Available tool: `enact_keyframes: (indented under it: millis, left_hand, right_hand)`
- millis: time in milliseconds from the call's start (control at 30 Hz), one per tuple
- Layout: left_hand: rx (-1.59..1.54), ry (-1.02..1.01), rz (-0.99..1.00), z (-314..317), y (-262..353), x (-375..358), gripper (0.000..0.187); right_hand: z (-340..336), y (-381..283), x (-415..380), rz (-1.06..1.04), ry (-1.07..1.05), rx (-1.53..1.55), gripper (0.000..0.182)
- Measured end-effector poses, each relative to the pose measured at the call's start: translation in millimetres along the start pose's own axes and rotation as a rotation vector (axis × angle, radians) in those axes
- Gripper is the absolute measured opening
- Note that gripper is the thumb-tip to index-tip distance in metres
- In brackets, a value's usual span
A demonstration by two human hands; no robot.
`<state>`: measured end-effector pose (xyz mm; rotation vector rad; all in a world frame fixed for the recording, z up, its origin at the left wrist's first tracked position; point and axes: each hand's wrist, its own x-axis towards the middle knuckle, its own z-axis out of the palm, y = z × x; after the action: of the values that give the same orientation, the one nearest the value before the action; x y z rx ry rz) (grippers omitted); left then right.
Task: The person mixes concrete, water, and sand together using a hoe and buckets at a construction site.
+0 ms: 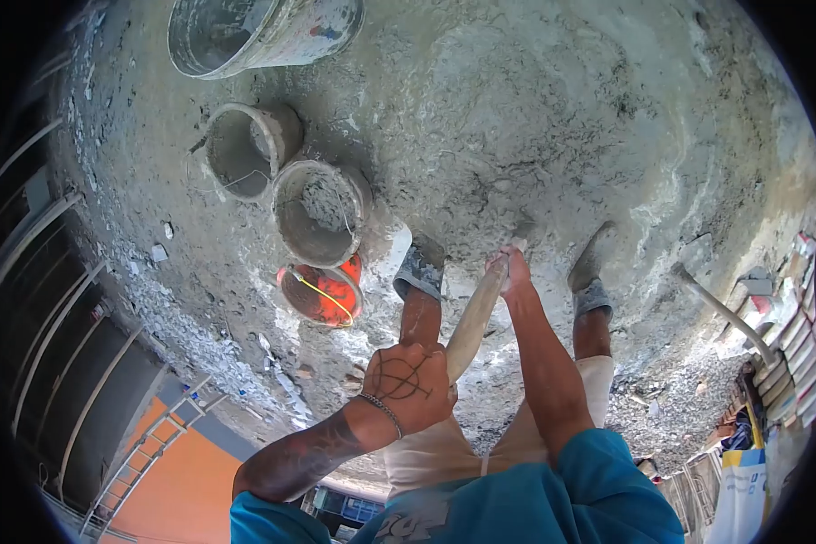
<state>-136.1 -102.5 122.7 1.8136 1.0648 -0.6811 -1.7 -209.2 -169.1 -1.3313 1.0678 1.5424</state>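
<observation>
Head view: both hands curl around a pale handle point(473, 328), the left point(410, 388) at its near end, the right point(510, 265) farther along. Boots point(422, 266) flank its far end. Leftward cluster two grey buckets point(322, 252) and an orange bucket point(343, 292); beyond stands a larger pail point(304, 34). Rightward, a pole point(723, 313) lies on rough wet ground point(553, 118).

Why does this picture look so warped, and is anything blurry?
Head view: probably a very wide lens, bowing the poles and blackening the corners; light soft, shade deep at left; left hand and right hand fairly sharp, no strong blur.
</observation>
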Motion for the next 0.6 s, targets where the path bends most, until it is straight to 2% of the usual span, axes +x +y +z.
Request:
enact_keyframes:
  millis: [33, 167, 267, 333, 433, 600]
  left_hand:
    - [-0.048, -0.100, -0.065, 1.0, 0.2, -6.4, 0.034]
    - [-0.128, -0.103, -0.100, -5.7, 0.9, -39.9, 0.033]
    - [-0.232, -0.042, -0.127, -16.0, -0.3, -75.7, 0.032]
    - [-0.271, 0.005, -0.134, -27.7, -8.7, -106.6, 0.032]
    - [-0.342, 0.083, -0.167, -28.3, -31.4, -164.2, 0.028]
    - [-0.479, 0.313, -0.335, 19.3, -71.4, -264.5, 0.021]
  right_hand:
    - [6.2, -3.2, -6.4, -0.020, 0.002, -0.067, 0.008]
    - [32.4, -12.6, -37.2, -0.028, -0.004, -0.107, 0.007]
    - [53.7, -9.1, -69.5, -0.126, -0.120, -0.272, 0.007]
    - [75.4, 0.8, -96.2, -0.095, -0.056, -0.241, 0.008]
    - [105.1, 33.3, -138.4, -0.109, -0.212, -0.304, 0.008]
    - [135.3, 123.2, -197.0, -0.112, -0.261, -0.410, 0.010]
